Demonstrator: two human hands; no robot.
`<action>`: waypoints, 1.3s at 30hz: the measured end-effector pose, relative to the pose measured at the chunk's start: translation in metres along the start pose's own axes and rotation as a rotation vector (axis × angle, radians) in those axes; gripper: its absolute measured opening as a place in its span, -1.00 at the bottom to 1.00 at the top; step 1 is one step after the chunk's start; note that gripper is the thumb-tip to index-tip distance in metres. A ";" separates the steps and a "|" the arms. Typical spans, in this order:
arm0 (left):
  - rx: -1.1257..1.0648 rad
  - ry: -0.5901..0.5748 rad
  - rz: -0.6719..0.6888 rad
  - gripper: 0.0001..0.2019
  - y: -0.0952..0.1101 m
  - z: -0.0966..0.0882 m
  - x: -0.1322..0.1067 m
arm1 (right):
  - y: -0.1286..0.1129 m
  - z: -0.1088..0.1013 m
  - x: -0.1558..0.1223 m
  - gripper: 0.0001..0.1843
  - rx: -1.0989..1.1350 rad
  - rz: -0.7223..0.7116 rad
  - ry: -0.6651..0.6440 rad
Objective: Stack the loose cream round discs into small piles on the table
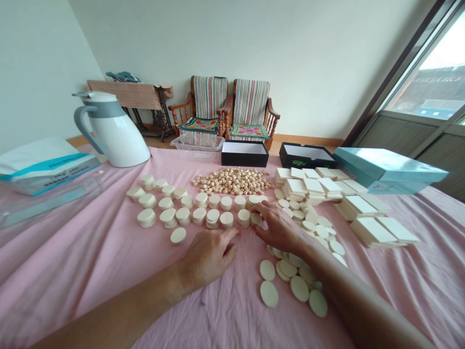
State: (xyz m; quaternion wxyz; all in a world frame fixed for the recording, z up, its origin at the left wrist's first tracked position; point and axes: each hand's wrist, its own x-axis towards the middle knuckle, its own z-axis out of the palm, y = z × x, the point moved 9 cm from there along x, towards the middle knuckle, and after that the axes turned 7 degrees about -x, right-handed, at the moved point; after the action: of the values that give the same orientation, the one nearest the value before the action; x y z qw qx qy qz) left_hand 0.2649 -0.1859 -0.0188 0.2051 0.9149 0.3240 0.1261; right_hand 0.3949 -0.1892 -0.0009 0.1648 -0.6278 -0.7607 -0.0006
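My left hand [209,254] rests palm down on the pink cloth [90,271], fingers stretched toward small stacks of cream round discs [203,213], holding nothing. My right hand [278,225] reaches to the rightmost stack [255,219]; its fingertips curl around a disc there. Loose discs [298,286] lie scattered under and beside my right forearm. A pile of small wooden beads [232,181] sits just beyond the stacks.
Stacks of cream rectangular tiles [327,186] lie at right, by a teal box [385,169]. Two black boxes [245,152], a clear tub [198,145] and a white jug [112,128] stand at the far edge. A plastic-wrapped packet [43,165] lies left. Two chairs stand behind.
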 end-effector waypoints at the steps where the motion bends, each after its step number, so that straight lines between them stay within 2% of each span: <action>1: 0.002 0.002 -0.001 -0.74 0.000 0.000 0.000 | -0.001 0.000 0.000 -0.71 0.006 -0.012 -0.006; 4: -0.008 0.001 0.004 -0.74 -0.001 0.000 -0.002 | 0.007 -0.009 -0.001 -0.73 0.027 0.006 -0.002; 7: -0.020 0.008 0.017 -0.73 0.000 0.000 -0.002 | 0.035 -0.026 -0.003 -0.80 -0.026 0.136 0.046; 9: -0.022 0.012 0.022 -0.71 0.000 0.000 -0.002 | 0.055 -0.038 -0.005 -0.73 -0.129 0.207 0.085; 13: -0.020 0.011 0.021 -0.70 0.001 -0.001 -0.001 | 0.074 -0.028 -0.006 -0.51 -0.248 0.168 -0.067; 17: -0.017 0.009 0.017 -0.70 0.001 -0.001 -0.002 | 0.076 -0.013 -0.008 -0.44 -0.225 0.081 -0.145; 21: -0.014 0.011 0.021 -0.69 0.002 -0.001 -0.002 | 0.084 -0.011 -0.007 -0.44 -0.255 0.126 -0.129; 29: -0.013 0.007 0.018 -0.70 0.002 -0.001 -0.002 | 0.087 -0.009 -0.005 -0.72 -0.371 0.194 -0.170; 34: -0.007 0.015 0.021 -0.70 0.002 -0.001 -0.002 | 0.084 -0.013 -0.008 -0.73 -0.364 0.215 -0.162; 39: -0.012 0.022 0.034 -0.70 0.002 -0.001 -0.002 | 0.078 -0.016 -0.010 -0.73 -0.256 0.203 -0.144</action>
State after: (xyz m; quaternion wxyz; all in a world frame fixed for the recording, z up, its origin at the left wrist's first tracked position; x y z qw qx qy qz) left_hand 0.2639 -0.1883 -0.0170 0.2048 0.9177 0.3098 0.1414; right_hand 0.4746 -0.1856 -0.0042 0.0281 -0.7157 -0.6969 -0.0358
